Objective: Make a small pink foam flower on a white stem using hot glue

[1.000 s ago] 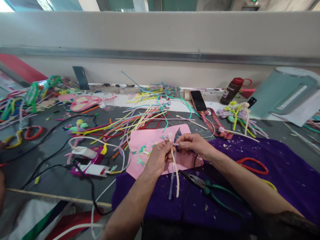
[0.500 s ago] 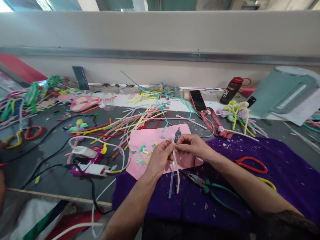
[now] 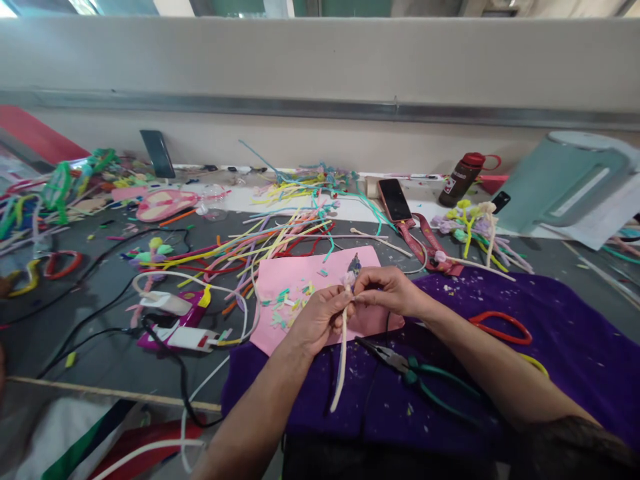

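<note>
My left hand (image 3: 324, 313) is closed around the upper part of a cream fuzzy stem (image 3: 341, 360), which hangs down toward me. A pale pinkish bloom (image 3: 349, 279) pokes out above the fingers. My right hand (image 3: 383, 291) pinches at the same spot, its fingertips meeting the left ones just under the bloom. Both hands are over a pink sheet (image 3: 280, 273) scattered with small green, yellow and white clippings. Green-handled pliers (image 3: 410, 367) lie on the purple cloth (image 3: 450, 413) below my right forearm.
Loose coloured stems (image 3: 280, 233) spread behind the sheet. At left are a purple power strip (image 3: 185, 320) and cables. Red-handled scissors (image 3: 503, 327) lie on the cloth. A phone (image 3: 395, 199), bottle (image 3: 461, 180) and teal kettle (image 3: 555, 180) stand or lie farther back.
The lower end of the cream stem has swung left and now covers most of the translucent strip that hung beside it. Both hands keep their hold nearly in place.
</note>
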